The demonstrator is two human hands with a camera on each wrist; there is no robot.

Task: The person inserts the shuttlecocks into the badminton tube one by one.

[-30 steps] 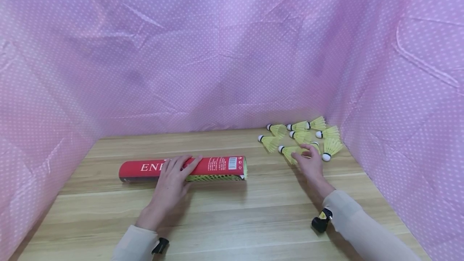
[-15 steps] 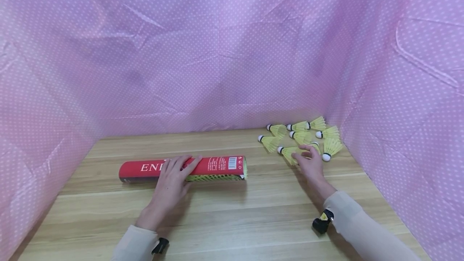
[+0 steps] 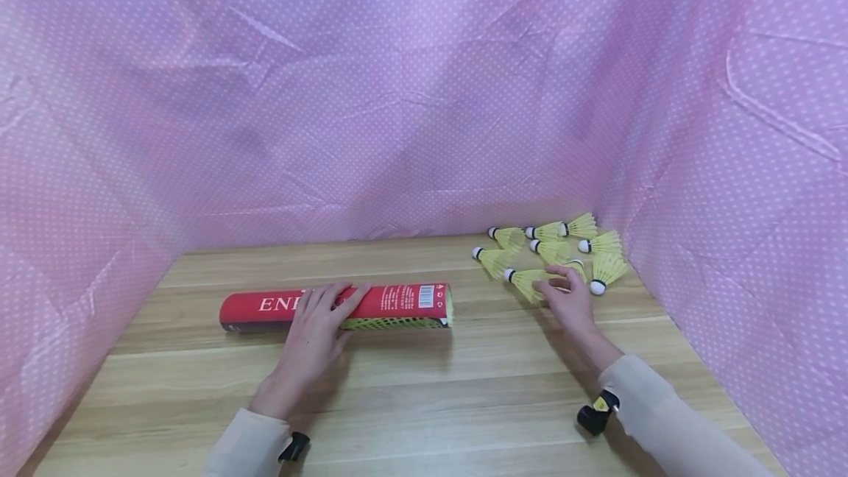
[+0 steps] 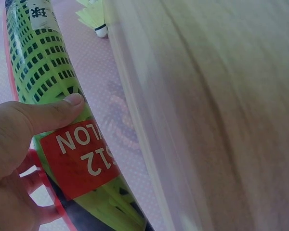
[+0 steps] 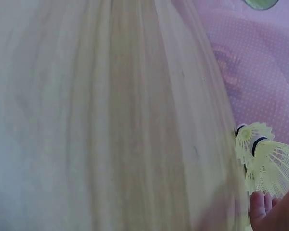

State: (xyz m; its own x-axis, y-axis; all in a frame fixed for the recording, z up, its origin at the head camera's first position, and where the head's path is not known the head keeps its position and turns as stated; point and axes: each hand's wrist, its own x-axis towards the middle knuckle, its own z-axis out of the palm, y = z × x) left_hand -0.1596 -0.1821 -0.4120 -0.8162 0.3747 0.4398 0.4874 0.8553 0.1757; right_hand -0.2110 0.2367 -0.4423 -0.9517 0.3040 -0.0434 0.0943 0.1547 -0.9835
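A red shuttlecock tube (image 3: pixel 397 302) lies on its side, its open end to the right. Through its clear strip, yellow-green netted skirts show in the left wrist view. My left hand (image 3: pixel 316 330) grips the tube around its middle, thumb (image 4: pixel 58 113) across the clear side and fingers over the far side. At the right, my right hand (image 3: pixel 571 304) pinches a yellow shuttlecock (image 3: pixel 525 285) by the wide end of its skirt. That shuttlecock's white cork points left, away from the fingers. In the right wrist view its skirt (image 5: pixel 274 166) sits between the thumb and fingers.
Several other yellow shuttlecocks (image 3: pixel 601 243) lie loosely grouped at the table's back right corner, close around the right hand. Pink dotted cloth (image 3: pixel 397 131) walls in the back and both sides of the wooden table (image 3: pixel 424 403).
The shuttlecock at my right hand has shifted slightly left, its cork end moving most. My left hand and the tube have stayed in place.
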